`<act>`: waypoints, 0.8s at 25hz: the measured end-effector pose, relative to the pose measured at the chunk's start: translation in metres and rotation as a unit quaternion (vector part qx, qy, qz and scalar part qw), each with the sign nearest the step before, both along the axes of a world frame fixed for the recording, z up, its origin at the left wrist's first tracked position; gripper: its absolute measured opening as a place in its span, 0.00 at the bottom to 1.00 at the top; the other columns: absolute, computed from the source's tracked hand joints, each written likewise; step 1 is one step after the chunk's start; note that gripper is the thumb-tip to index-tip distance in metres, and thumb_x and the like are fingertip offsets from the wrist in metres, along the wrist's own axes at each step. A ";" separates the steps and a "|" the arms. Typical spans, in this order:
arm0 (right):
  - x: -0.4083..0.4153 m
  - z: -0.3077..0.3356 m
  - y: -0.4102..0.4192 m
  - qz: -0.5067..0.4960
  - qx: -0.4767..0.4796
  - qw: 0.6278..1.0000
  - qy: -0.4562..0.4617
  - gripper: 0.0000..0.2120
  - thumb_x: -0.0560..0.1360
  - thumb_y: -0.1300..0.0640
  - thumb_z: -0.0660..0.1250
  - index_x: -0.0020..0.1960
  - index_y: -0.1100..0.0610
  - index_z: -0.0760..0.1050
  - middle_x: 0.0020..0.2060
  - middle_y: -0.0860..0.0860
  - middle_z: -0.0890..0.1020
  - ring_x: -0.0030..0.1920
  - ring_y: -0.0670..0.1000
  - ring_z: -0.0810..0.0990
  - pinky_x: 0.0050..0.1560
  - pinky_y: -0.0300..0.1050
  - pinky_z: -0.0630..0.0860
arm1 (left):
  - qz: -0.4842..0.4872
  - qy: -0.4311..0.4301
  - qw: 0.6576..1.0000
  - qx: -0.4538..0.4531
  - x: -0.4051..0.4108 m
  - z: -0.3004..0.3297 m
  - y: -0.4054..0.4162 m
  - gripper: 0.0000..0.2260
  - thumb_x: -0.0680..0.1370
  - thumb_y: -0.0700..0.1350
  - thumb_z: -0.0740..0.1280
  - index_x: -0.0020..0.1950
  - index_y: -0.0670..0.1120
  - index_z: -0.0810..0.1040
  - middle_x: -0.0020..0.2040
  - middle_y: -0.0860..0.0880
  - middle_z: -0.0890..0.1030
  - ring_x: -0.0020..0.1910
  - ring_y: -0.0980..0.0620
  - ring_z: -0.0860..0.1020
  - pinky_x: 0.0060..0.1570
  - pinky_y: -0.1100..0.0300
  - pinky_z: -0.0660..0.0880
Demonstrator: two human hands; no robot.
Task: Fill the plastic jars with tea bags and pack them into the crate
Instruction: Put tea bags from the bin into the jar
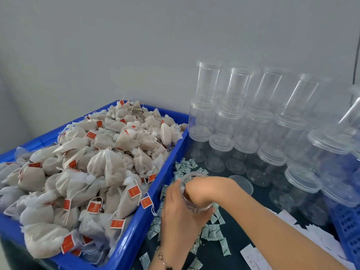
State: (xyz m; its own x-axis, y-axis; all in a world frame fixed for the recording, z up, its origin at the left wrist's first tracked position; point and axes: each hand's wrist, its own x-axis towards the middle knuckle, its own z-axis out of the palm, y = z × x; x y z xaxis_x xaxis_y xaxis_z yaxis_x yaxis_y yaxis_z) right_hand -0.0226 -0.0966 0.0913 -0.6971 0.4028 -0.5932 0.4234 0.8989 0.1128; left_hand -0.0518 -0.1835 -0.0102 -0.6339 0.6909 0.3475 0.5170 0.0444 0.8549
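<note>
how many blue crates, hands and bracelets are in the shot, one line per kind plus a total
blue crates: 2, the tea bag crate and the crate at right
hands: 2, left hand and right hand
bracelets: 1, bracelet
total: 5

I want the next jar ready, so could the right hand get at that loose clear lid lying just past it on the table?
Probably yes, but not yet: the right hand is pushed into the jar that the left hand grips. The loose lid lies uncovered on the dark table beside the wrist.
</note>
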 end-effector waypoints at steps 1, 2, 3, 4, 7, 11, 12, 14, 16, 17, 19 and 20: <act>0.000 0.010 -0.001 0.002 -0.005 1.000 0.031 0.09 0.78 0.65 0.58 0.50 0.65 0.77 0.40 0.58 0.76 0.40 0.55 0.72 0.41 0.40 0.70 | 0.011 -0.025 1.000 -0.014 -0.001 0.003 -0.001 0.42 0.58 0.59 0.77 0.68 0.54 0.64 0.54 0.66 0.66 0.52 0.65 0.71 0.46 0.73 0.69; -0.003 0.020 -0.002 -0.002 -0.012 0.996 0.093 0.10 0.77 0.65 0.58 0.51 0.64 0.78 0.43 0.58 0.79 0.41 0.54 0.75 0.40 0.41 0.73 | 0.022 -0.053 0.998 -0.031 -0.003 0.003 -0.001 0.43 0.58 0.60 0.77 0.68 0.54 0.64 0.53 0.65 0.65 0.50 0.65 0.70 0.43 0.73 0.67; -0.007 0.030 -0.004 -0.015 -0.020 0.984 0.178 0.12 0.77 0.64 0.59 0.54 0.62 0.79 0.48 0.57 0.81 0.44 0.54 0.79 0.45 0.44 0.77 | 0.032 -0.073 0.996 -0.046 -0.006 0.003 0.001 0.43 0.56 0.62 0.76 0.68 0.54 0.64 0.53 0.63 0.65 0.51 0.64 0.69 0.43 0.72 0.67; -0.015 0.038 -0.008 -0.030 -0.026 0.961 0.274 0.12 0.78 0.63 0.59 0.56 0.60 0.79 0.51 0.55 0.82 0.47 0.54 0.80 0.49 0.47 0.78 | 0.032 -0.090 0.994 -0.048 -0.008 0.003 0.002 0.44 0.55 0.64 0.74 0.68 0.54 0.64 0.54 0.62 0.66 0.52 0.62 0.69 0.45 0.71 0.69; -0.044 0.035 -0.020 -0.054 -0.026 0.906 0.420 0.08 0.77 0.56 0.64 0.51 0.58 0.79 0.45 0.52 0.82 0.45 0.51 0.80 0.48 0.48 0.79 | 0.034 -0.129 0.990 -0.056 -0.008 0.010 0.002 0.35 0.56 0.59 0.68 0.60 0.49 0.68 0.53 0.54 0.72 0.54 0.54 0.75 0.48 0.65 0.73; -0.074 0.000 -0.027 -0.068 0.037 0.926 0.371 0.09 0.75 0.52 0.67 0.42 0.57 0.71 0.37 0.51 0.74 0.41 0.53 0.74 0.37 0.46 0.69 | 0.048 -0.009 0.984 -0.172 -0.012 0.031 0.003 0.15 0.77 0.39 0.64 0.64 0.43 0.71 0.60 0.44 0.75 0.59 0.45 0.74 0.48 0.70 0.68; -0.078 -0.007 -0.027 -0.068 0.067 0.921 0.378 0.09 0.76 0.52 0.66 0.42 0.56 0.71 0.36 0.50 0.72 0.42 0.53 0.73 0.38 0.46 0.67 | 0.052 0.033 0.978 -0.198 -0.016 0.051 0.003 0.07 0.79 0.40 0.64 0.56 0.46 0.73 0.53 0.46 0.77 0.49 0.46 0.76 0.39 0.71 0.67; -0.083 -0.019 -0.028 -0.056 0.117 0.908 0.399 0.07 0.77 0.55 0.64 0.42 0.56 0.71 0.37 0.51 0.74 0.45 0.54 0.74 0.39 0.46 0.65 | -0.025 0.170 0.923 -0.344 -0.021 0.073 -0.014 0.13 0.81 0.48 0.62 0.38 0.47 0.64 0.35 0.52 0.68 0.28 0.53 0.64 0.23 0.66 0.56; -0.086 -0.023 -0.026 -0.065 0.106 0.891 0.436 0.05 0.78 0.61 0.60 0.46 0.57 0.74 0.42 0.54 0.78 0.47 0.55 0.76 0.38 0.47 0.65 | -0.026 0.349 0.853 -0.388 -0.030 0.089 -0.004 0.15 0.81 0.50 0.60 0.38 0.46 0.62 0.35 0.52 0.66 0.27 0.55 0.59 0.22 0.62 0.54; -0.085 -0.021 -0.024 -0.078 0.083 0.883 0.456 0.06 0.79 0.62 0.59 0.48 0.58 0.74 0.43 0.54 0.79 0.47 0.55 0.76 0.38 0.47 0.67 | 0.020 0.300 0.883 -0.360 -0.031 0.087 0.003 0.11 0.81 0.49 0.61 0.41 0.46 0.66 0.38 0.53 0.69 0.30 0.56 0.62 0.23 0.62 0.57; -0.079 -0.009 -0.021 -0.116 0.008 0.860 0.497 0.06 0.79 0.61 0.57 0.49 0.58 0.73 0.42 0.53 0.79 0.44 0.54 0.77 0.40 0.49 0.73 | 0.092 0.057 0.965 -0.239 -0.025 0.065 0.007 0.09 0.79 0.45 0.65 0.57 0.46 0.70 0.53 0.51 0.75 0.43 0.56 0.71 0.37 0.65 0.68; -0.075 -0.001 -0.021 -0.136 -0.033 0.847 0.512 0.06 0.79 0.60 0.58 0.48 0.58 0.73 0.40 0.53 0.79 0.41 0.52 0.77 0.41 0.50 0.75 | 0.083 -0.079 0.982 -0.147 -0.019 0.056 -0.001 0.19 0.75 0.43 0.68 0.64 0.45 0.69 0.60 0.49 0.73 0.52 0.53 0.73 0.48 0.63 0.71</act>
